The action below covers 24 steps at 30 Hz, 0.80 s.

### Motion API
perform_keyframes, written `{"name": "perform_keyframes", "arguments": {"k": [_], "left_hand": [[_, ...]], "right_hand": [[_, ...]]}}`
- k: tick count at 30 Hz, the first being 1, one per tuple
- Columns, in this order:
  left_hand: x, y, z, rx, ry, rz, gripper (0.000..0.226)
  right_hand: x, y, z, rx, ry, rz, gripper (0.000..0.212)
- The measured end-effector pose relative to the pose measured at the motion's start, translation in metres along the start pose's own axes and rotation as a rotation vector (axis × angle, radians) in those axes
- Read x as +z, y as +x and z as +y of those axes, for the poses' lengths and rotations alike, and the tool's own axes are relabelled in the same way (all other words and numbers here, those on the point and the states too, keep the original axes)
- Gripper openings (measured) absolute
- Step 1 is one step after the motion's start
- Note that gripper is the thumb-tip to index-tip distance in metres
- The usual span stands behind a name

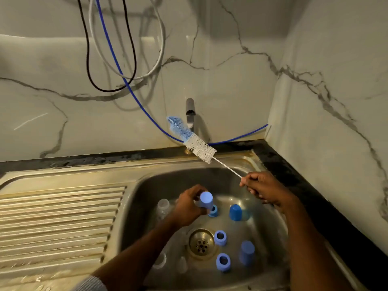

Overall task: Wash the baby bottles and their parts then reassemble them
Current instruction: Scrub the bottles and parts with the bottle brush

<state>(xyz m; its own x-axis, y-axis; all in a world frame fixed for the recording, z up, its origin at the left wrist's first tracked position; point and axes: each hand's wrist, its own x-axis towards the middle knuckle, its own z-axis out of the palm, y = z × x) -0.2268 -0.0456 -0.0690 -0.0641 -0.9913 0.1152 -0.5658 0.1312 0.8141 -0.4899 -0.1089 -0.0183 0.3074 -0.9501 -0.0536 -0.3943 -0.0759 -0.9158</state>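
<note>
Your left hand (pixel 186 206) is curled around a light-blue cap (pixel 205 199), held above the basin of the steel sink (pixel 134 206) on its left-centre side. Your right hand (pixel 262 189) is closed tight on the wire handle of the bottle brush (pixel 195 139); the bristle head angles up and left, crossing in front of the tap (pixel 190 114) at the far rim.

In the basin: three blue collar rings (pixel 220 237) (pixel 223 262) (pixel 213 211), a dark blue cap (pixel 235 212) upright to the right, another light-blue cap (pixel 247 252) near right, all grouped round the drain (pixel 202 243).

Open room: the ribbed drainboard (pixel 58 217) on the left; the right wall (pixel 336 101) stands close beside your right forearm.

Clear bottles (pixel 162 206) at the left of the basin are faint and hard to make out; your left forearm covers part of them.
</note>
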Motion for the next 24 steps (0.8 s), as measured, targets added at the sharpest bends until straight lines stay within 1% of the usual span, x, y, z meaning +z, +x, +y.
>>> {"name": "perform_keyframes", "arguments": {"k": [1,3,10,13,18,20,21,24], "left_hand": [[0.011,0.003,0.004,0.002,0.012,-0.053,0.046],[0.035,0.013,0.010,0.014,0.035,-0.109,0.048],[0.106,0.041,0.010,0.009,0.214,-0.295,0.059],[0.121,0.044,0.007,0.061,0.301,-0.353,0.055],[0.131,0.036,0.001,0.140,0.396,-0.449,0.033],[0.131,0.033,0.000,0.149,0.423,-0.465,0.031],[0.130,0.033,0.000,0.150,0.427,-0.463,0.035],[0.122,0.038,-0.001,0.138,0.425,-0.447,0.060]], "right_hand": [[-0.002,0.001,0.003,0.022,0.020,0.006,0.024],[0.000,0.005,0.006,0.051,0.036,0.018,0.025],[0.003,0.010,0.012,0.054,-0.020,0.013,0.026],[0.004,0.012,0.012,0.055,0.004,0.017,0.026],[0.007,0.014,0.011,0.079,-0.053,0.009,0.025],[0.009,0.014,0.009,0.083,-0.074,-0.004,0.025],[0.010,0.014,0.008,0.087,-0.079,-0.015,0.025],[0.013,0.015,0.005,0.094,-0.095,-0.036,0.026]]}}
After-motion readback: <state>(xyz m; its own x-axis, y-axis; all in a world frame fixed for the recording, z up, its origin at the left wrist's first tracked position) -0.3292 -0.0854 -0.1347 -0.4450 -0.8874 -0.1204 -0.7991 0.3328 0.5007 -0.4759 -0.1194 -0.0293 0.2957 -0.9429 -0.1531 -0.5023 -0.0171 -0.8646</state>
